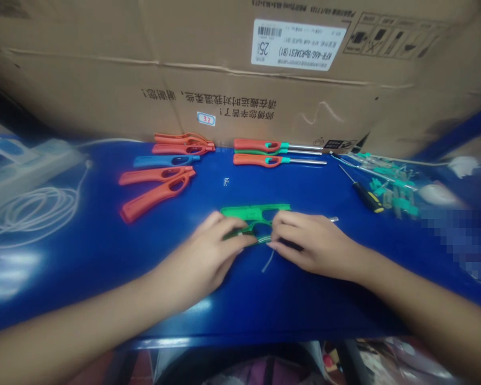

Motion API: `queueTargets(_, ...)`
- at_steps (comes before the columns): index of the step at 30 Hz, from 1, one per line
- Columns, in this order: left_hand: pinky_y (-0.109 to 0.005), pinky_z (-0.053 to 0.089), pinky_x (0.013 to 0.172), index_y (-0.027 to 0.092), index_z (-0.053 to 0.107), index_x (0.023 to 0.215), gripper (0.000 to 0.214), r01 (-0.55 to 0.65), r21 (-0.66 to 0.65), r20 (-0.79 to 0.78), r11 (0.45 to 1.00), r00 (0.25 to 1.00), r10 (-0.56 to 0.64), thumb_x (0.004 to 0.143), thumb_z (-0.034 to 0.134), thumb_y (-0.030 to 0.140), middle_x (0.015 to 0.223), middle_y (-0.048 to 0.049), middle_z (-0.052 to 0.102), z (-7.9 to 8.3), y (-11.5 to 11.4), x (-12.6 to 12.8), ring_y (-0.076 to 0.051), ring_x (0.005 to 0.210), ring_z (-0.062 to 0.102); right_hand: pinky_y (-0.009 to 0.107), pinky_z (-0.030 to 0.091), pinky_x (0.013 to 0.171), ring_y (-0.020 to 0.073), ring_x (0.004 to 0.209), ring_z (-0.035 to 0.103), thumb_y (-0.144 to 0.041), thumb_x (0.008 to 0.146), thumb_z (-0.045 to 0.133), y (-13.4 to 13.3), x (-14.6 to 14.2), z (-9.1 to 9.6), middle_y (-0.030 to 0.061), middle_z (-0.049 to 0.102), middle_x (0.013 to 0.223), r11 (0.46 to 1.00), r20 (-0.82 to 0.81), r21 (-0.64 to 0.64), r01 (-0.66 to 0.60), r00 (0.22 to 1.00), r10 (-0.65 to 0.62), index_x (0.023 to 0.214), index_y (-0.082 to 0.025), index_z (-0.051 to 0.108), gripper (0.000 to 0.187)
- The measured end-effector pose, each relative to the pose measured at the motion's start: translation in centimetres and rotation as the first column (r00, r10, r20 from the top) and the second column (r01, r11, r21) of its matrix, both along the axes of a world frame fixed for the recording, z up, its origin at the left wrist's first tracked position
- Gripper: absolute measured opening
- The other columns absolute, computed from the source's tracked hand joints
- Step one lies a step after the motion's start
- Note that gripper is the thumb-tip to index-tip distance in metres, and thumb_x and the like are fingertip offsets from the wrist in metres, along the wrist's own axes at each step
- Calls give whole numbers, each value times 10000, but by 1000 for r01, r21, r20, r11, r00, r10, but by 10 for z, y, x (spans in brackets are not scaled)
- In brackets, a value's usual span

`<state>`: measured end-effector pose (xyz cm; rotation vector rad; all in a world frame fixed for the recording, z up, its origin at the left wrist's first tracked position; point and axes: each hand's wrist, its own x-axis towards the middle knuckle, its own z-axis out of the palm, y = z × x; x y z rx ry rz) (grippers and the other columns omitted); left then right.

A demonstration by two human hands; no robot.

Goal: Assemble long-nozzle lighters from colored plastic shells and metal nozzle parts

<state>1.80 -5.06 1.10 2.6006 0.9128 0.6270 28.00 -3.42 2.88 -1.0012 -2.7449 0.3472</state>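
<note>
Green casing point(247, 228) between curled left hand point(215, 247) and right hand point(308, 240).

Across 12 o'clock, behind the blue table point(304, 305), stands a cardboard box point(208, 43), its dark print upside down; on it are a white label point(299, 44) with a barcode at 1 o'clock, black handling symbols point(379, 36) near 2 and a small blue-edged sticker point(206, 118) at 11; toward 9 o'clock lie a blurred power strip point(32, 168) and a loosely coiled white cable point(66, 206).
</note>
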Motion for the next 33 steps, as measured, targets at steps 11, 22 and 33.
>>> queueTargets(11, -392, 482, 948, 221, 654, 1272, 331, -2, 23, -11, 1000, 1000, 2, 1003, 494, 113, 1233, -96, 602, 2, -2, 0, -234, 1070, 481, 266, 433, 688, 166, 897, 615, -253, 1002, 528, 0, -1, -3, 30, 628, 1046, 1000, -17, 12, 24, 1000, -24, 1112, -230, 604, 136)
queueTargets(22, -384, 473, 952, 226, 654, 1280, 346, -1, 12, -20, 1000, 1000, 1, 999, 492, 105, 1248, -96, 601, 3, -2, 0, -236, 1076, 474, 271, 459, 718, 163, 905, 618, -239, 1005, 520, 1, -1, -4, 34, 630, 1047, 999, -63, -33, 32, 997, -34, 1084, -229, 615, 124)
queueTargets(33, -389, 475, 941, 210, 659, 1265, 321, -5, 10, -39, 1000, 999, 5, 996, 505, 122, 1251, -98, 612, 4, -1, 1, -237, 1053, 487, 270, 461, 750, 168, 950, 626, -238, 1010, 514, 1, 0, -3, 33, 653, 1059, 998, -67, -53, 30, 997, -34, 1073, -230, 610, 115)
